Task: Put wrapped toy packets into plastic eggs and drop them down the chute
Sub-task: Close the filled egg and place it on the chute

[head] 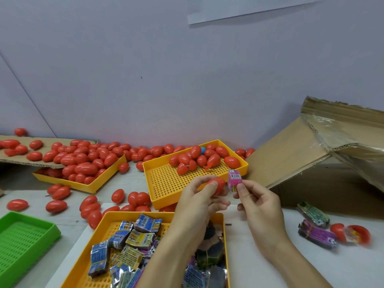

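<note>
Egg and packet held side by side

Left hand (197, 196) fingers curl round a red egg (217, 185); right hand (257, 204) fingers pinch a pink packet (234, 179) just beside it.

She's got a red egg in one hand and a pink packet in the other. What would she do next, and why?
Probably bring the pink packet, pinched in the right hand, across to the red egg held in the left hand and push it in. The two sit almost side by side, packet not yet inside; whether the egg is open cannot be seen.

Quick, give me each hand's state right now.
Left hand: holds a red egg.
Right hand: pinches a pink packet.
</note>
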{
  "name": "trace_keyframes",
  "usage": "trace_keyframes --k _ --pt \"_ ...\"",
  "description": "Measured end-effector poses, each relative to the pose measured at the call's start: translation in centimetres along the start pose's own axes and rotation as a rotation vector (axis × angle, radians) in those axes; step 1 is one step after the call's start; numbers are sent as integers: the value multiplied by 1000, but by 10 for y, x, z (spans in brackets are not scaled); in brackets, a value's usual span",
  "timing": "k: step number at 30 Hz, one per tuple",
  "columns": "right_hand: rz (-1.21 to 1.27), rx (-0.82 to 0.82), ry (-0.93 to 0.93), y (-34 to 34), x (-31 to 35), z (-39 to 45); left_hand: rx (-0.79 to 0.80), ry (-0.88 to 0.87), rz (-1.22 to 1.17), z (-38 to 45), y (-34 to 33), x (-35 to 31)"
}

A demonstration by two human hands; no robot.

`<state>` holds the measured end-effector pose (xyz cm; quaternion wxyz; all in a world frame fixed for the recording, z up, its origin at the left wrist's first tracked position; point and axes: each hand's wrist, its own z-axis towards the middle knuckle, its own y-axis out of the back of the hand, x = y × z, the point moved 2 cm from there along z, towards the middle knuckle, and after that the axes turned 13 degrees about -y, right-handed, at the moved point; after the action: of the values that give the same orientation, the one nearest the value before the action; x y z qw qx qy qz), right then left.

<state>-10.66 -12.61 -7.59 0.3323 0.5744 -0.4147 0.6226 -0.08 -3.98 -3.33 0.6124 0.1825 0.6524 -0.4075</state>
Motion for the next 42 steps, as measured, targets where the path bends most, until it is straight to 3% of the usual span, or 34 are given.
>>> trace_keyframes --k 22,29,36,42 --pt "49 69 23 1 3 -2 15 -11 204 -1 3 6" --pt "104 102 -26 3 -2 2 55 -64 297 -5 4 4" --pt "179 235 -137 5 -4 3 66 -88 314 -6 4 1" --pt "148 201 -134 2 -3 4 102 -117 344 -7 2 0"
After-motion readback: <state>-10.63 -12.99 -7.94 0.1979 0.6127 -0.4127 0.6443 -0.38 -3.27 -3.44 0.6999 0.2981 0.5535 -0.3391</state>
